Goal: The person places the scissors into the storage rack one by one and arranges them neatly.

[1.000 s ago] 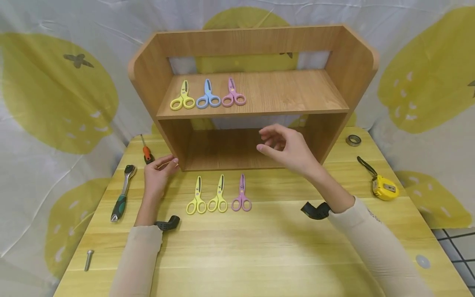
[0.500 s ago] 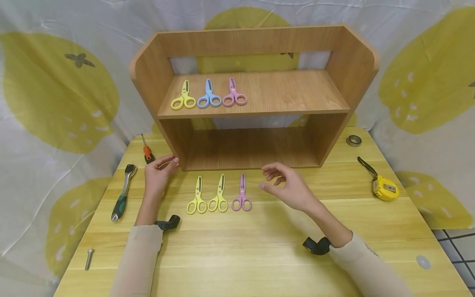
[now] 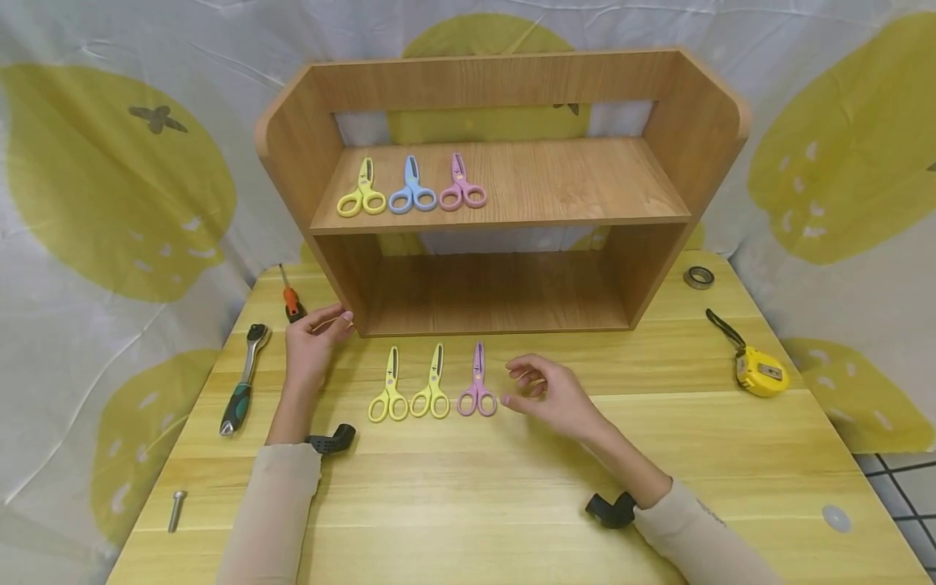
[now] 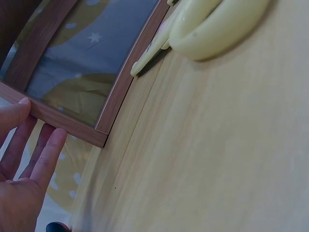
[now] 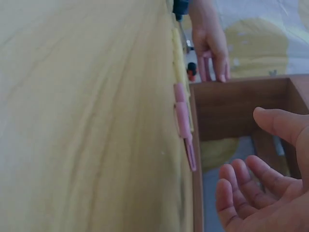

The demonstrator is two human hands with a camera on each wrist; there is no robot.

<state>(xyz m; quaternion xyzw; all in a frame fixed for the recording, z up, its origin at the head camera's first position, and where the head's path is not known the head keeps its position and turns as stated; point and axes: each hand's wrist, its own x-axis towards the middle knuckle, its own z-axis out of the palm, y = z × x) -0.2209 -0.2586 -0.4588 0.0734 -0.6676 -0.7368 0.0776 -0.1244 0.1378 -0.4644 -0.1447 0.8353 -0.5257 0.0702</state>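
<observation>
Since the earlier frames, the right hand (image 3: pixel 550 396) has dropped from the shelf unit (image 3: pixel 658 268) to the table (image 3: pixel 512 487), its loosely curled, empty fingers just right of the pink scissors (image 3: pixel 477 392). 2 yellow scissors (image 3: pixel 409 396) lie alongside. The left hand (image 3: pixel 313 341) touches the unit's lower left corner.

Left wrist: straight fingers (image 4: pixel 46 154) rest against the corner.

Right wrist: the open palm (image 5: pixel 270 198) faces the pink scissors (image 5: pixel 183 121).

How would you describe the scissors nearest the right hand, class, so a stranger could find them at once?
Start at the wooden shelf unit on the table. Three scissors lie in a row before it. Take the pink pair, rightmost, beside two yellow ones and closest to the right hand.
</observation>
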